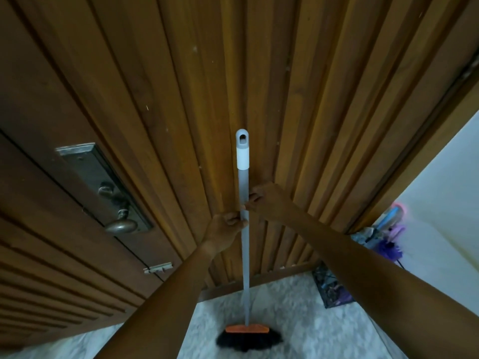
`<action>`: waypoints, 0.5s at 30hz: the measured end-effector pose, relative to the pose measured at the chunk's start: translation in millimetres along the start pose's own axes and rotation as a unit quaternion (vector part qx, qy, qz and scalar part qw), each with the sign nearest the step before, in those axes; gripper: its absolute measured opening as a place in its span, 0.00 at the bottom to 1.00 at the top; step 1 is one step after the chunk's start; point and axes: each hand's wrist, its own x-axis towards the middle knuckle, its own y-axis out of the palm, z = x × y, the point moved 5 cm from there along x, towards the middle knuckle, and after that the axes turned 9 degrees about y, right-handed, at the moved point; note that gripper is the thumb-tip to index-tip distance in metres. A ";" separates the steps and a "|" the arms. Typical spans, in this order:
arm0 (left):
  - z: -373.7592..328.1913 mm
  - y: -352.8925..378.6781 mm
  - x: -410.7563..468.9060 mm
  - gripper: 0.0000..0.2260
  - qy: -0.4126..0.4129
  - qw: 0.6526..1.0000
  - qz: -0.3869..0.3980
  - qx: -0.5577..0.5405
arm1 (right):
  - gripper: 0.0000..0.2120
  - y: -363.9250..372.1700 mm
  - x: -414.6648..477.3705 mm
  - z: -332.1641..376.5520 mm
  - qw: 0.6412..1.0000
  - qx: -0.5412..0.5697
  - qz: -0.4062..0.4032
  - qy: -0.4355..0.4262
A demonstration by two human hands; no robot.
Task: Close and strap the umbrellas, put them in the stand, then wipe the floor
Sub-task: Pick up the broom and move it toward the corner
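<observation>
Broom [245, 270], just one, gripped by left hand [226, 229], right hand [263, 199].

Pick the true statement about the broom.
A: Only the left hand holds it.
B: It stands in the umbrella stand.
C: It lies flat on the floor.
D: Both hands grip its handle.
D: the left hand and the right hand each curl round the upright handle of the broom, right above left.

The door [285, 86] walls off ahead (stand [330, 288] at right); floor [298, 307] open.
</observation>
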 end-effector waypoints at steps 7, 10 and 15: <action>-4.2 5.2 -39.5 0.08 0.047 0.994 0.090 -0.037 | 0.12 -5.9 -50.2 23.0 0.998 -0.019 0.034 0.053; -3.2 7.1 -64.4 0.09 0.073 0.989 0.124 -0.037 | 0.10 -4.7 -80.6 34.0 0.996 -0.035 0.021 0.075; -7.4 -2.4 -112.6 0.14 0.120 0.979 0.144 -0.075 | 0.14 4.1 -143.6 71.8 0.997 -0.037 -0.028 0.065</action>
